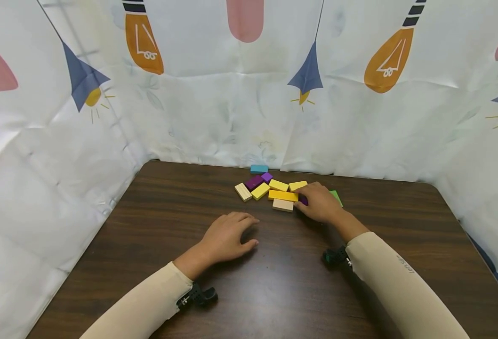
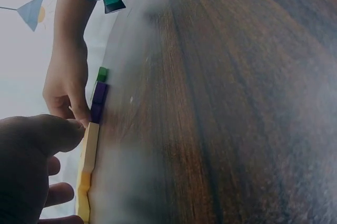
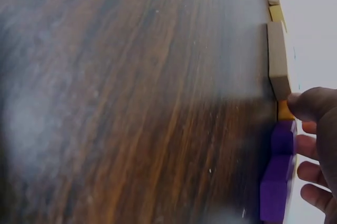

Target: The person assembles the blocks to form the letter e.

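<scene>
Wooden blocks lie in a loose group near the table's back edge. My right hand (image 1: 320,203) is over the group's right side, fingers bent downward. In the right wrist view its thumb (image 3: 310,102) is by the end of an orange block (image 3: 285,110), beside a plain wood block (image 3: 278,58); whether it touches is unclear. Purple blocks (image 3: 276,187) lie below the fingers. A yellow block (image 1: 297,185) is partly covered by that hand. My left hand (image 1: 228,238) hovers over or rests on the table in front of the group, holding nothing, thumb and fingers apart.
The dark wood table (image 1: 156,207) backs onto a white printed curtain (image 1: 215,117). At the group's rear is a blue block (image 1: 259,169); a green block (image 1: 336,197) lies right of my right hand. More yellow (image 1: 260,191) and dark purple (image 1: 254,182) blocks lie left.
</scene>
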`<state>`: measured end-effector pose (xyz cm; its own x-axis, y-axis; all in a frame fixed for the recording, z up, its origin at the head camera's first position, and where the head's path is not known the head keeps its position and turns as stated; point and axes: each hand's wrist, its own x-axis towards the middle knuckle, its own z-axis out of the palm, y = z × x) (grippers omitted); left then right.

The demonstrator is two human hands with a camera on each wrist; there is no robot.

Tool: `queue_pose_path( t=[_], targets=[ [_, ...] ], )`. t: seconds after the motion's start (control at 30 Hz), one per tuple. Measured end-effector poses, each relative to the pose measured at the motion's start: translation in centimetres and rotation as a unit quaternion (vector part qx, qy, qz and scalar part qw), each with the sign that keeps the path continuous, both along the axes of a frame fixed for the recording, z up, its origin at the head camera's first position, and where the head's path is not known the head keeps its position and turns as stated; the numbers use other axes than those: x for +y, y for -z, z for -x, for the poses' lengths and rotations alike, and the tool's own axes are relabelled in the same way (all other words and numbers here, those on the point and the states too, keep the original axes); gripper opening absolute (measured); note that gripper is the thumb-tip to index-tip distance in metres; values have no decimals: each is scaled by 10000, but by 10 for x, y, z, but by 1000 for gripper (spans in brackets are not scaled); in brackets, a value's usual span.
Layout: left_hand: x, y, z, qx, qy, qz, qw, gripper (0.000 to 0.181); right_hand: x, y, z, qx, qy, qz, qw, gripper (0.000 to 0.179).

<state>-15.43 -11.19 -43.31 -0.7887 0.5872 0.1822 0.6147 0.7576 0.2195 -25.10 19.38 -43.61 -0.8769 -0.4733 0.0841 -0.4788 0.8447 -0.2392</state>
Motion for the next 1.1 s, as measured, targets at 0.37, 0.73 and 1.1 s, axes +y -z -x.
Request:
queue_pose_path(
  t=[0.37, 0.73, 1.1],
  targets=[
    [2, 3, 0, -25, -22, 59, 10000, 53, -10, 8, 7, 120, 56, -199, 9997, 39],
    [4, 3, 1, -34, 22, 65, 10000, 49, -6, 0, 6, 120, 173, 8, 9998, 37],
    [6, 3, 2, -5, 67, 54, 10000, 46, 5, -8, -6, 361, 46, 190, 9992, 34]
  ],
)
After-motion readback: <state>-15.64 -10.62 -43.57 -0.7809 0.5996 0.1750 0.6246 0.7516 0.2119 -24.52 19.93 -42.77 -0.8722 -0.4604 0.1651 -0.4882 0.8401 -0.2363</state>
